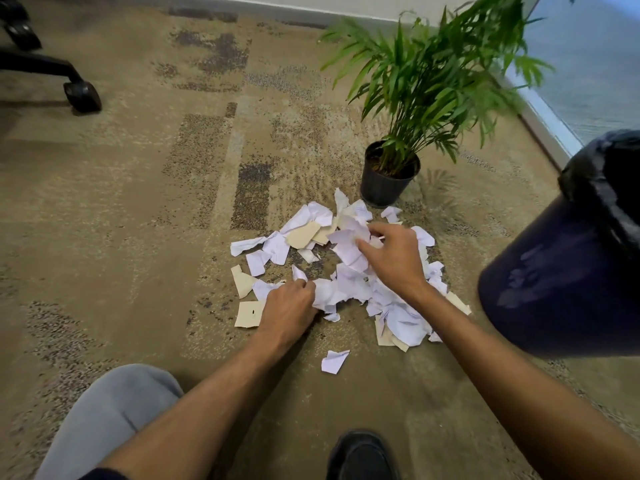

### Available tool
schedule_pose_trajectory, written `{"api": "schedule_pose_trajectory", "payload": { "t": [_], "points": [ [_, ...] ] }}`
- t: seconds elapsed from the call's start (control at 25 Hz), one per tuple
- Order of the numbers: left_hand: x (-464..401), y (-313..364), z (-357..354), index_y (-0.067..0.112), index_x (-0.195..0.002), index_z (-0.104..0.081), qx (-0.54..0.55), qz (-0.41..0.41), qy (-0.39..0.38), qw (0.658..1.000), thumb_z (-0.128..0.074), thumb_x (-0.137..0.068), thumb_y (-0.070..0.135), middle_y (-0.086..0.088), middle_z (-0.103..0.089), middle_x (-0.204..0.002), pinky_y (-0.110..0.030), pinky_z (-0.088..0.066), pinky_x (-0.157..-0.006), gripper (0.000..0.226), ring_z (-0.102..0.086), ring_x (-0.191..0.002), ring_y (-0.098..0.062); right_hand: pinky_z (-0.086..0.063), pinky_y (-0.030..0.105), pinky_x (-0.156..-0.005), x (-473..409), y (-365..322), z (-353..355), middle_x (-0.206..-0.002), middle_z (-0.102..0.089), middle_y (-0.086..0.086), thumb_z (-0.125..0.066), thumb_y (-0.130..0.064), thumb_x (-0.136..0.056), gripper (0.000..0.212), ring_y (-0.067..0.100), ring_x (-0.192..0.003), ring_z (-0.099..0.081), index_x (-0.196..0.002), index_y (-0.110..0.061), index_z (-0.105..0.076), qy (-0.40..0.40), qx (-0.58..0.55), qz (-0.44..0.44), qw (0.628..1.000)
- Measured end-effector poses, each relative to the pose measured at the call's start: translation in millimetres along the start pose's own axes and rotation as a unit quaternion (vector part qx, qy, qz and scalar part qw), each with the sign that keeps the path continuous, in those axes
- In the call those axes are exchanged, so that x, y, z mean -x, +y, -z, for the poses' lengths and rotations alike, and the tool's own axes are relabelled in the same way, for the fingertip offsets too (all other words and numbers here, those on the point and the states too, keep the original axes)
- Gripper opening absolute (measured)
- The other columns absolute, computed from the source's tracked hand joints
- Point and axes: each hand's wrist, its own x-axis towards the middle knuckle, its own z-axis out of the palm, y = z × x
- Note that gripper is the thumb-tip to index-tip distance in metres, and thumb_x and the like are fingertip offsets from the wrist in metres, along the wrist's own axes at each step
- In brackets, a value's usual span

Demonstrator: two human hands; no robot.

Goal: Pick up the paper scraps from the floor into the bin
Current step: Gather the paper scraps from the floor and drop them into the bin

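Head view: paper scraps (349,271) under both hands.

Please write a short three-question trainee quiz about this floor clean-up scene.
1. True or false: the bin stands to the person's right of the paper scraps.
2. Which sits just beyond the pile: A) potted plant B) bucket C) box?
3. Which of the hands rests further from the person?

Key: 1 true. 2 A. 3 The right hand; the left hand is nearer.
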Motion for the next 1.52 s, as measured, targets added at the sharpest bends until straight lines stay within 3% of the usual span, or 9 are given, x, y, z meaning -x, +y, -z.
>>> {"api": "schedule_pose_trajectory", "payload": {
  "t": [0.12, 0.28, 0.6, 0.84, 1.0, 1.16, 1.28, 1.4, 1.52],
  "points": [
    [0, 4, 14, 0.011, -0.085, -0.063, 0.087, 0.048, 0.038, 0.994, -0.058, -0.089, 0.024, -0.005, -0.063, -0.076, -0.037, -0.05, -0.062, 0.015, -0.058, -0.071, -0.024, -0.048, 0.029, -0.067, 0, -9, 30, -0.081, -0.072, 0.002, -0.074, -0.021, -0.083, 0.015, 0.014, -0.073, -0.062, -0.088, -0.007, -0.076, 0.032, -0.051, -0.036, 0.997],
    [-11, 35, 68, 0.006, -0.069, -0.063, 0.244, 0.057, 0.157, 0.955, -0.064, -0.084, 0.023, -0.01, -0.061, -0.059, -0.037, -0.043, -0.049, 0.023, -0.053, -0.051, -0.022, -0.054, 0.041, -0.076, -3, -19, 84, -0.083, -0.074, 0.005, -0.073, -0.024, -0.084, 0.018, 0.022, -0.079, -0.067, -0.09, -0.007, -0.076, 0.074, -0.09, -0.036, 0.993],
    [-59, 174, 192, 0.009, -0.075, -0.073, 0.442, -0.089, 0.228, 0.863, -0.068, -0.08, 0.022, -0.007, -0.068, -0.065, -0.032, -0.047, -0.049, 0.015, -0.064, -0.059, -0.021, -0.048, 0.034, -0.067, -2, -30, 243, -0.072, -0.071, 0.002, -0.075, -0.027, -0.081, 0.019, 0.013, -0.069, -0.063, -0.083, -0.008, -0.074, 0.237, -0.005, 0.017, 0.971],
    [-97, 295, 210, 0.009, -0.052, -0.044, 0.361, -0.185, 0.162, 0.9, -0.064, -0.074, 0.012, -0.004, -0.04, -0.053, -0.033, -0.026, -0.049, 0.03, -0.037, -0.052, -0.016, -0.037, 0.025, -0.059, 23, 15, 335, -0.07, -0.064, -0.001, -0.07, -0.026, -0.086, 0.02, 0.013, -0.068, -0.057, -0.072, -0.012, -0.066, 0.278, 0.091, -0.034, 0.955],
    [-113, 351, 194, 0.013, -0.055, -0.03, 0.235, -0.214, 0.053, 0.947, -0.059, -0.079, 0.004, -0.011, -0.034, -0.053, -0.033, -0.027, -0.051, 0.039, -0.045, -0.054, -0.035, -0.034, 0.031, -0.051, 39, 65, 352, -0.054, -0.052, -0.001, -0.071, -0.024, -0.078, 0.03, 0.019, -0.055, -0.051, -0.056, -0.016, -0.053, 0.259, 0.162, -0.131, 0.943],
    [-119, 378, 178, 0.006, -0.08, -0.053, 0.104, -0.224, -0.031, 0.968, -0.054, -0.084, 0.0, -0.017, -0.058, -0.086, -0.04, -0.045, -0.063, 0.007, -0.06, -0.09, -0.038, -0.043, 0.029, -0.061, 44, 102, 343, -0.069, -0.065, 0.006, -0.071, -0.024, -0.068, 0.008, 0.03, -0.075, -0.064, -0.067, -0.016, -0.068, 0.189, 0.235, -0.256, 0.918],
    [-124, 387, 162, 0.004, -0.103, -0.057, 0.03, -0.224, -0.094, 0.97, -0.055, -0.087, 0.006, -0.017, -0.058, -0.111, -0.038, -0.049, -0.075, 0.017, -0.059, -0.099, -0.035, -0.041, 0.028, -0.064, 43, 114, 336, -0.081, -0.066, 0.003, -0.073, -0.024, -0.07, 0.01, 0.028, -0.083, -0.065, -0.076, -0.019, -0.068, 0.114, 0.246, -0.305, 0.913],
    [-124, 388, 162, 0.01, -0.113, -0.057, -0.041, -0.223, -0.15, 0.962, -0.065, -0.086, 0.026, -0.011, -0.057, -0.115, -0.038, -0.046, -0.078, 0.033, -0.057, -0.106, -0.032, -0.048, 0.033, -0.071, 42, 120, 333, -0.098, -0.068, 0.006, -0.074, -0.036, -0.076, 0.022, 0.028, -0.092, -0.064, -0.093, -0.023, -0.068, 0.018, 0.269, -0.32, 0.908],
    [-121, 376, 178, 0.014, -0.106, -0.057, -0.028, -0.252, -0.074, 0.965, -0.061, -0.086, 0.036, -0.008, -0.057, -0.103, -0.038, -0.042, -0.074, 0.03, -0.058, -0.101, -0.031, -0.047, 0.036, -0.078, 39, 98, 337, -0.108, -0.068, 0.006, -0.064, -0.039, -0.083, 0.033, 0.031, -0.101, -0.062, -0.112, -0.025, -0.066, 0.067, 0.29, -0.259, 0.919]
  ]
}}
